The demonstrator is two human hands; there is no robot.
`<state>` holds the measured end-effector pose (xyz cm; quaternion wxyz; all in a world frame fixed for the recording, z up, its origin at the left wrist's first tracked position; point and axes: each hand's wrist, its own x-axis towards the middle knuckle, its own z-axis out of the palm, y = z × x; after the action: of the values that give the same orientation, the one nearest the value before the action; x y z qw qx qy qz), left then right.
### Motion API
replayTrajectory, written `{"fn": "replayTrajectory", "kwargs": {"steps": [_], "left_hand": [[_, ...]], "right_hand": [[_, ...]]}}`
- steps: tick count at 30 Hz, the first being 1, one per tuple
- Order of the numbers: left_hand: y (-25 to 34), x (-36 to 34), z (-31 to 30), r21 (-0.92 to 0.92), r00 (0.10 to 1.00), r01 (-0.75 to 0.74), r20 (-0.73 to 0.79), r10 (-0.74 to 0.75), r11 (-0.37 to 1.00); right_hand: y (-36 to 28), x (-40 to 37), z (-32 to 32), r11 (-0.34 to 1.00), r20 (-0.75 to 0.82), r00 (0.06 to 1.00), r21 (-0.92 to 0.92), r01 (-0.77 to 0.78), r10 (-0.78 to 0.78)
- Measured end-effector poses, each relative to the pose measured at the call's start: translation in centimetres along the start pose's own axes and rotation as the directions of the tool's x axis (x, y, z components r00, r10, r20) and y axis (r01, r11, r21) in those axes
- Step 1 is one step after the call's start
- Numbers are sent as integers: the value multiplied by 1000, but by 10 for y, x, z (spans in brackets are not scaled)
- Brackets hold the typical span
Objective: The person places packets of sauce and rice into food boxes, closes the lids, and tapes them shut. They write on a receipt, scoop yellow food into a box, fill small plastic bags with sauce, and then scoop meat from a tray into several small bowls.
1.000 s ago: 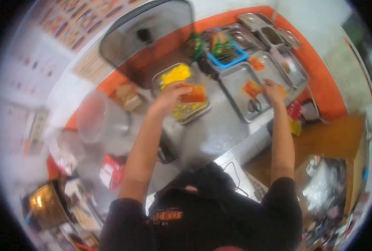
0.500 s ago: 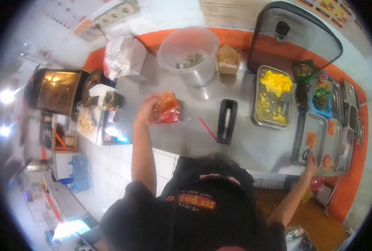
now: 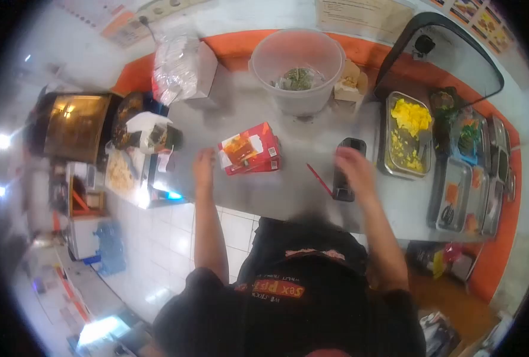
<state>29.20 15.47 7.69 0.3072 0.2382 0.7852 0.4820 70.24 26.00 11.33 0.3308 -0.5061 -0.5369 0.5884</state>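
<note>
My left hand [image 3: 204, 165] is just left of a small stack of red printed boxes [image 3: 253, 149], apart from it. Its fingers point away from me and look open, with nothing visible in them. An orange food picture shows on the top box. My right hand [image 3: 357, 171], blurred by motion, is over a black oblong holder [image 3: 344, 191] and covers part of it. Its fingers look loosely spread, with nothing seen between them. A thin red stick [image 3: 319, 180] lies between the boxes and the holder.
A clear bucket [image 3: 300, 104] with green bits and an open carton [image 3: 350, 85] stand at the back. On the right are a tray of yellow pieces [image 3: 410, 119] and steel pans [image 3: 451, 217], one holding a dark-handled tool. A white box [image 3: 206, 71] stands back left.
My left hand has let go of the top red box, which now lies flat on the stack. My right hand has left the dark tool in the pan and moved left over the holder.
</note>
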Motion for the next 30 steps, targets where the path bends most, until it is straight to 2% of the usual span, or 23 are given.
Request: {"fn": "replayTrajectory", "kwargs": {"steps": [1,2,3,4,5,6,7,8,10,12,13,14,15,16,17,19,21,23,25,27,29,30], "left_hand": [[-14,3,0,10,999,-8,33,7,1000],[-29,4,2,-114,996,34,81,-25,993],[-42,6,4,-229,989,87,138,-56,970],[-54,10,6,-203,981,87,185,-49,975],[-63,14,11,-381,949,71,310,55,922],[-71,19,14,-551,896,94,411,171,829],[-80,23,14,-539,871,114,458,177,834],[-89,26,14,-426,894,0,405,191,905],[-99,31,18,-267,886,-131,401,233,955],[-71,30,10,-361,831,72,537,144,930],[-52,25,10,-444,782,299,622,50,845],[-42,17,15,-413,722,339,691,48,845],[-33,11,18,-413,755,311,654,41,856],[-29,8,18,-417,798,265,601,45,869],[-32,8,16,-405,770,268,636,58,874],[-37,15,11,-434,767,358,641,5,827],[-41,17,5,-439,743,347,668,43,829],[-48,12,-1,-444,722,346,689,68,826],[-45,1,-10,-353,716,235,693,84,906],[-33,-21,-16,-320,679,224,729,88,920],[-6,-40,-21,-286,652,201,753,91,937],[14,-49,-21,-137,578,334,811,-88,932]], "right_hand": [[10,17,39,995,90,991,36,93,-96],[2,27,76,999,133,991,46,23,-29],[-12,36,110,988,169,986,149,-44,19],[4,56,143,999,96,995,38,-15,12],[27,75,172,997,22,1000,-79,1,1],[34,78,189,997,-33,999,-70,-12,10],[40,76,203,996,-50,996,33,-79,80],[45,75,214,981,-64,987,135,-139,149],[65,67,217,996,-39,996,34,77,-75],[65,49,219,991,-111,987,57,121,-114],[73,45,223,985,-99,992,164,-61,78],[79,42,222,933,-64,966,281,-223,250],[77,38,216,933,-137,955,288,-216,264],[74,36,211,938,-11,985,305,-162,174],[70,32,209,940,124,990,325,-108,71],[60,24,210,952,81,992,283,-115,96],[48,10,212,961,51,990,239,-139,130],[35,-12,210,886,141,989,454,-99,38],[38,-30,212,880,110,993,466,-92,45],[43,-56,200,871,68,996,484,-86,61],[44,-87,188,901,77,982,391,-191,174],[34,-108,172,888,84,964,375,-267,254]]}}
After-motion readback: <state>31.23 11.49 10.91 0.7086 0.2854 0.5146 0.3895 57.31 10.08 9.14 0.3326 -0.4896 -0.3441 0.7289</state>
